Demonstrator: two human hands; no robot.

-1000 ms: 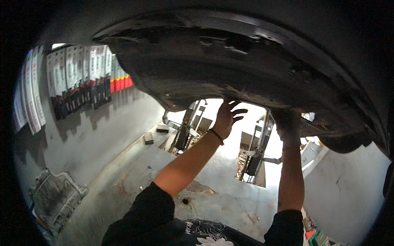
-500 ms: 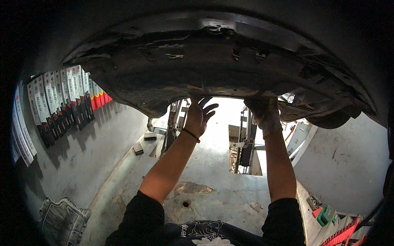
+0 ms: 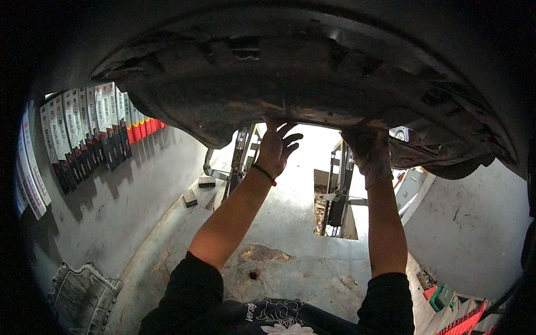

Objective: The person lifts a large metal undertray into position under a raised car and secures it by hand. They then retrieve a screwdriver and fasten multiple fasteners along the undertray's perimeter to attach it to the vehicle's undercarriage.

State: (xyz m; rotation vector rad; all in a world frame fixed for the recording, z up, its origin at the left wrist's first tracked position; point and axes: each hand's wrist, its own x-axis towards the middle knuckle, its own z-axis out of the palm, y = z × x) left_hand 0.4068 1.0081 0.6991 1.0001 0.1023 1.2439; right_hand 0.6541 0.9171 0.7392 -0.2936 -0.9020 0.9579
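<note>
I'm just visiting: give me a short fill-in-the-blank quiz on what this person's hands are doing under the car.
1. Both hands reach up to the dirty ____ panel of the raised car.
2. The right hand wears a ____.
3. The left hand is bare, with a dark ____ at the wrist.

Missing words: underbody; glove; band

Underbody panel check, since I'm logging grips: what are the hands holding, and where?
Both hands press up against the dark underbody panel at its near edge: left hand bare with fingers spread, right hand gloved. Neither visibly closes around anything.
</note>
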